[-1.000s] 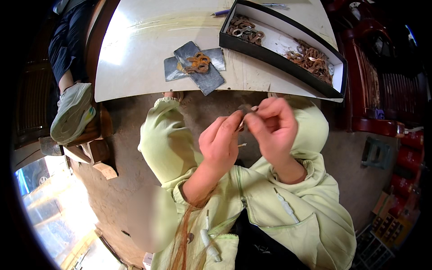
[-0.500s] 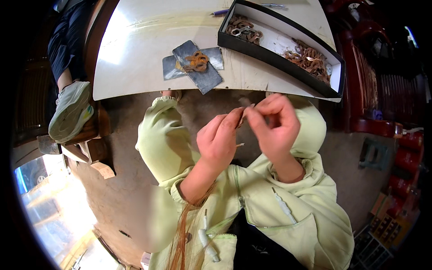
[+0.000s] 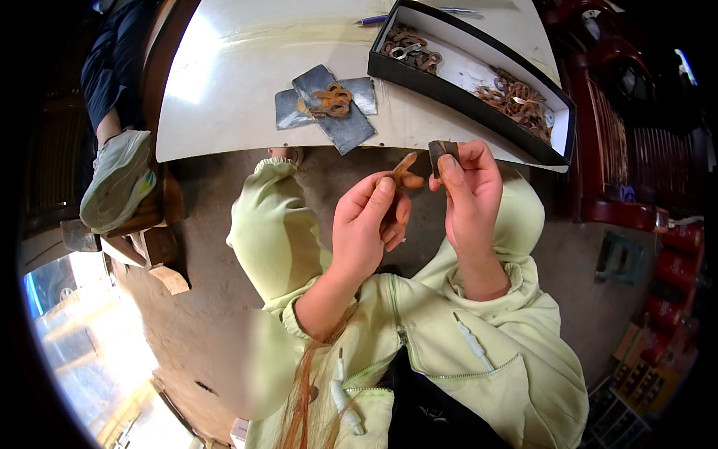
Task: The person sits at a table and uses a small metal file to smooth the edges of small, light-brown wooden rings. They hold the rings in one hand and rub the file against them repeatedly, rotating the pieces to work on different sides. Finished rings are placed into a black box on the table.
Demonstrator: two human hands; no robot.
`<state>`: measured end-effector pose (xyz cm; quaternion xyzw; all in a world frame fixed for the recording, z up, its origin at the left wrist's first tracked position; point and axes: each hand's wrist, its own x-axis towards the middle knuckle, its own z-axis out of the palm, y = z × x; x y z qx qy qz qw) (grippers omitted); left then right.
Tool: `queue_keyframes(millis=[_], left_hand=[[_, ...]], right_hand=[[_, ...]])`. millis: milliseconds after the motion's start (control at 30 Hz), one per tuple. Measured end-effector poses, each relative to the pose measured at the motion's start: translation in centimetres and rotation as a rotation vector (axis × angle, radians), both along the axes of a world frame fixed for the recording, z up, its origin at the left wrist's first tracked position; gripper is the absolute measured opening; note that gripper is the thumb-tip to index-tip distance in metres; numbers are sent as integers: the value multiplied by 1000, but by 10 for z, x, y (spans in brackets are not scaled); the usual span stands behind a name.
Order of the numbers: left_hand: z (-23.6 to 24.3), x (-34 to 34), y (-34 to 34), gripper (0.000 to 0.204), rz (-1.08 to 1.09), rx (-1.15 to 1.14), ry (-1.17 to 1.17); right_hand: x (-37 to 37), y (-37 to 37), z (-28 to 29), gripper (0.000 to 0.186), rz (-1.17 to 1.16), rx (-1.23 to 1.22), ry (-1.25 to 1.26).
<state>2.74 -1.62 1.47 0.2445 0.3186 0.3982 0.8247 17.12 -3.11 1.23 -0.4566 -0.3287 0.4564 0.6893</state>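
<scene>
My left hand is closed, pinching a small rusty metal piece between thumb and fingers; its orange-brown end sticks out toward my right hand. My right hand grips a small dark piece of sandpaper, thumb pressed on it, a rusty streak along its top. The two hands are slightly apart, above my lap and just in front of the table edge. On the table, dark grey sheets lie crossed over each other, with several rusty looped pieces on top.
A long black box with a white inside stands at the table's right, holding rusty pieces in two heaps. Behind it lie a purple pen and a silvery tool. Another person's shoe is at the left, dark red wooden furniture at the right.
My hands have moved apart. The right hand has turned more upright, showing the dark sandpaper; the rusty piece in the left hand now shows clearly.
</scene>
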Motion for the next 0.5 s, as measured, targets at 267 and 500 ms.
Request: queue_keyframes(millis=[267, 500], left_hand=[[-2, -3, 1, 40, -47, -56, -92], [-6, -1, -2, 38, -41, 3, -17]], right_hand=[[-9, 4, 4, 16, 10, -16, 17], [-7, 7, 2, 18, 30, -37, -27]])
